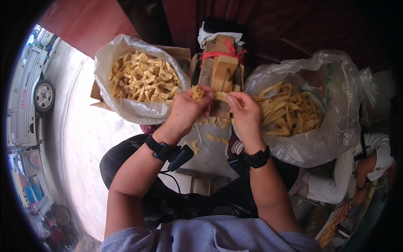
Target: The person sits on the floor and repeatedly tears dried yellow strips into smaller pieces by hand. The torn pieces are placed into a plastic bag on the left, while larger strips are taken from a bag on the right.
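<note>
My left hand (189,105) holds a bunched end of a yellowish, flat, pliable strip (221,96) between thumb and fingers. My right hand (245,108) pinches the same strip a little further right, and it leads on toward a heap of long strips (291,110) in a clear plastic bag (341,126). Behind and below both hands stands a wooden block device (224,71) tied with red cloth. To the left, a white woven sack (141,116) holds many short, folded or knotted pieces (144,77) of similar material.
Small cut scraps (195,146) lie on the floor below the device. A cardboard box (96,91) stands around the sack. At the right, another person's arm (366,167) and light trousers (327,186) show near a tray of pieces (330,228). A parked vehicle (25,94) is at the far left.
</note>
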`<move>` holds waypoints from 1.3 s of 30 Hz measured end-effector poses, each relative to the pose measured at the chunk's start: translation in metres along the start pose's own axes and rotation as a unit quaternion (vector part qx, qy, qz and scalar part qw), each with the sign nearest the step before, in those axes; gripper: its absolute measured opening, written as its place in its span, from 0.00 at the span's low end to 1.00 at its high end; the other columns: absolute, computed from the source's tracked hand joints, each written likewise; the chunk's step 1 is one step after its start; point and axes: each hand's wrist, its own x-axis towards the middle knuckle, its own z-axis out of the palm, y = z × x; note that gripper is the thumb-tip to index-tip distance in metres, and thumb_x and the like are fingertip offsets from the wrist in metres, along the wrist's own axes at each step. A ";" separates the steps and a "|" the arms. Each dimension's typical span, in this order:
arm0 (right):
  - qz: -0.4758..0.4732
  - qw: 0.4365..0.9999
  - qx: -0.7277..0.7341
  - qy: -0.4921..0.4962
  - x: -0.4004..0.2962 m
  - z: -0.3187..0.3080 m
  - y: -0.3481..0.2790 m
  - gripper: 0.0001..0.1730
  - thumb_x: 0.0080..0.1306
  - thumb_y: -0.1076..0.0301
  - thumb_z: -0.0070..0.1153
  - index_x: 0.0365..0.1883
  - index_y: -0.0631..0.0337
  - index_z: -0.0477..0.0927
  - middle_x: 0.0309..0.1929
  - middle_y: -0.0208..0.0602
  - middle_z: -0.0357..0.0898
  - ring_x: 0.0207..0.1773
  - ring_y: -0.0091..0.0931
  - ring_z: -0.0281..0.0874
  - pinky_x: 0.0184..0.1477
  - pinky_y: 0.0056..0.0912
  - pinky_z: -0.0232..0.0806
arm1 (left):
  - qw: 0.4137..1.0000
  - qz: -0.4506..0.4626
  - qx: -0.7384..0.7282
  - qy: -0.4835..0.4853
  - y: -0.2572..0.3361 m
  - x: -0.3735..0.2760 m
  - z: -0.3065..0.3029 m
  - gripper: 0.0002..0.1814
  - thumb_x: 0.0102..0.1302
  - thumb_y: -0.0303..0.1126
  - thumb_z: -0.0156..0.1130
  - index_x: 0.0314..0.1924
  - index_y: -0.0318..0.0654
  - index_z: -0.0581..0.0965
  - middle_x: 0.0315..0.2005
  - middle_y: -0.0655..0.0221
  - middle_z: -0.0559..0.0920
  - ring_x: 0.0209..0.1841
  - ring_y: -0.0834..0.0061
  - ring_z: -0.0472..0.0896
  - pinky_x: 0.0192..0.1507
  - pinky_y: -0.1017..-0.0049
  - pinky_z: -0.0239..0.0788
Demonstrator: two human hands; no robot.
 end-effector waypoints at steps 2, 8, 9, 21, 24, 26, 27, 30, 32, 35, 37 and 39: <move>0.001 1.000 -0.020 0.007 0.003 -0.001 0.004 0.09 0.69 0.69 0.61 0.42 0.66 0.82 0.30 0.24 0.79 0.29 0.13 0.70 0.32 0.17 0.65 | 0.999 0.005 0.044 0.018 0.001 0.001 0.006 0.05 0.68 0.27 0.63 0.42 0.34 0.80 0.26 0.75 0.79 0.24 0.85 0.74 0.27 0.83 0.65; -0.059 0.992 -0.114 0.004 0.017 0.001 0.028 0.08 0.68 0.69 0.61 0.40 0.66 0.82 0.29 0.24 0.79 0.30 0.14 0.70 0.33 0.19 0.65 | 0.962 0.092 0.250 0.058 -0.027 0.024 -0.004 0.09 0.63 0.32 0.67 0.39 0.34 0.81 0.25 0.62 0.82 0.26 0.69 0.80 0.31 0.72 0.71; -0.082 0.985 -0.154 0.003 0.019 0.001 0.031 0.08 0.68 0.69 0.62 0.40 0.67 0.82 0.29 0.24 0.79 0.30 0.14 0.71 0.33 0.19 0.65 | 0.939 0.134 0.309 0.065 -0.029 0.026 -0.004 0.10 0.62 0.33 0.67 0.39 0.34 0.81 0.25 0.58 0.83 0.27 0.65 0.82 0.33 0.70 0.72; -0.040 0.991 -0.018 0.123 0.052 -0.021 0.026 0.18 0.73 0.74 0.51 0.60 0.65 0.75 0.48 0.36 0.80 0.47 0.21 0.78 0.46 0.22 0.70 | 0.982 0.026 0.109 0.153 0.018 0.011 -0.022 0.06 0.69 0.33 0.64 0.42 0.39 0.80 0.25 0.78 0.77 0.23 0.87 0.72 0.23 0.84 0.61; -0.061 0.988 0.002 0.144 0.064 -0.029 0.046 0.19 0.74 0.75 0.48 0.63 0.65 0.73 0.54 0.41 0.80 0.53 0.25 0.77 0.54 0.25 0.69 | 0.974 0.069 0.091 0.195 0.029 0.020 -0.054 0.12 0.68 0.33 0.65 0.48 0.38 0.79 0.32 0.75 0.80 0.30 0.84 0.76 0.31 0.82 0.67; -0.137 0.963 -0.203 0.112 0.058 -0.042 0.050 0.21 0.73 0.76 0.48 0.65 0.64 0.71 0.57 0.44 0.79 0.56 0.27 0.77 0.58 0.28 0.67 | 0.960 0.108 0.112 0.231 0.030 0.027 -0.075 0.20 0.66 0.34 0.66 0.56 0.34 0.77 0.40 0.67 0.83 0.40 0.77 0.81 0.41 0.79 0.71; -0.133 0.974 -0.142 0.116 0.047 -0.041 0.038 0.21 0.73 0.76 0.48 0.64 0.64 0.71 0.58 0.43 0.78 0.56 0.26 0.77 0.58 0.28 0.67 | 0.938 0.114 0.193 0.263 0.030 0.028 -0.090 0.24 0.66 0.33 0.66 0.59 0.30 0.74 0.46 0.61 0.82 0.46 0.74 0.81 0.46 0.75 0.73; -0.169 0.973 -0.013 0.154 0.010 -0.049 -0.040 0.21 0.73 0.76 0.48 0.63 0.63 0.72 0.58 0.41 0.78 0.55 0.26 0.77 0.57 0.28 0.67 | 0.781 0.301 0.440 0.325 0.012 0.033 -0.118 0.20 0.64 0.31 0.66 0.54 0.32 0.77 0.49 0.53 0.82 0.49 0.61 0.81 0.52 0.67 0.72; -0.251 0.945 0.007 0.207 -0.004 -0.064 -0.064 0.20 0.72 0.76 0.49 0.62 0.62 0.72 0.57 0.39 0.78 0.54 0.25 0.77 0.56 0.27 0.67 | 0.854 0.288 0.357 0.245 0.019 0.016 -0.078 0.13 0.66 0.30 0.64 0.49 0.35 0.80 0.41 0.58 0.84 0.43 0.65 0.84 0.47 0.70 0.74; -0.258 0.937 0.030 0.234 -0.007 -0.070 -0.059 0.19 0.72 0.76 0.49 0.61 0.61 0.73 0.53 0.37 0.79 0.52 0.25 0.77 0.53 0.27 0.67 | 0.847 0.306 0.434 -0.014 -0.004 -0.012 -0.017 0.08 0.69 0.25 0.60 0.47 0.34 0.79 0.39 0.65 0.83 0.39 0.72 0.83 0.44 0.76 0.73; -0.257 0.935 0.060 0.237 -0.011 -0.066 -0.058 0.19 0.72 0.76 0.49 0.61 0.62 0.73 0.51 0.36 0.79 0.49 0.25 0.77 0.51 0.26 0.68 | 0.768 0.381 0.496 -0.135 -0.022 -0.035 0.022 0.11 0.63 0.20 0.60 0.46 0.35 0.80 0.41 0.59 0.82 0.43 0.58 0.83 0.43 0.66 0.77; -0.278 0.930 0.060 0.233 -0.016 -0.066 -0.063 0.19 0.72 0.76 0.49 0.61 0.62 0.73 0.51 0.36 0.79 0.48 0.24 0.77 0.49 0.26 0.68 | 0.682 0.460 0.539 -0.181 -0.041 -0.043 0.050 0.18 0.56 0.22 0.61 0.49 0.35 0.79 0.46 0.63 0.81 0.45 0.60 0.83 0.42 0.67 0.78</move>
